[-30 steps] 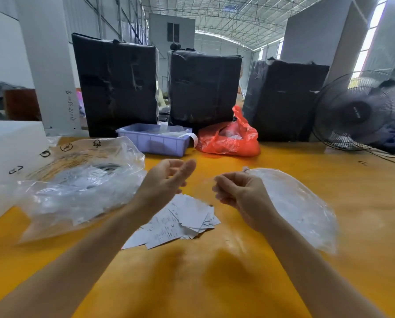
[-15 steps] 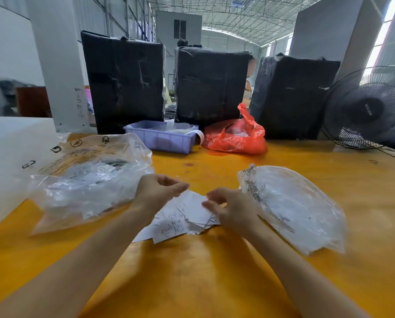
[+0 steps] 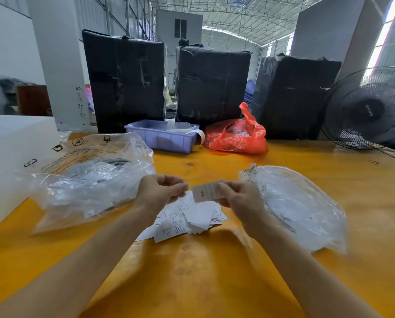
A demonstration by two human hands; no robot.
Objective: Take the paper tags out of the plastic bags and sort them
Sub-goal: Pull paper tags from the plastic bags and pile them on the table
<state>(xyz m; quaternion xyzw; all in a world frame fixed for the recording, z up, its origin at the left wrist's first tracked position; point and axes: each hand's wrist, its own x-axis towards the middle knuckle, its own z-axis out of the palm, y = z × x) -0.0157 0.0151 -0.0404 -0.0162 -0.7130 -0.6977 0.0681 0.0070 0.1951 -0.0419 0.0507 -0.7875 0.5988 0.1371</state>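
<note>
Head camera view, looking down past two bare forearms to a yellow table [image 3: 215, 271]. The right hand [image 3: 240, 199] pinches a small white paper tag [image 3: 207, 191] between thumb and fingers, holding it up just above the table; the print on it is too blurred to read. The left hand [image 3: 160, 191] sits just beside it, fingers curled and thumb near the fingertips, close to the tag's left edge; whether it touches the tag or holds anything cannot be told.

Directly beneath both hands lies a loose pile of paper tags [image 3: 185, 220], white slips overlapping on the tabletop. Just right of the right hand lies a clear plastic bag [image 3: 295, 207], crumpled and mostly flat. Left of the left hand lies a larger clear plastic bag [image 3: 88, 177] with black symbols printed on it and more white slips inside.

Farther back on the table stand a pale purple bin [image 3: 162, 137] and, beside it, a red plastic bag [image 3: 235, 136]. Behind them stand three black-wrapped bundles [image 3: 212, 86]. A black fan [image 3: 366, 109] stands at the far right, and a white box [image 3: 10, 152] at the left edge.
</note>
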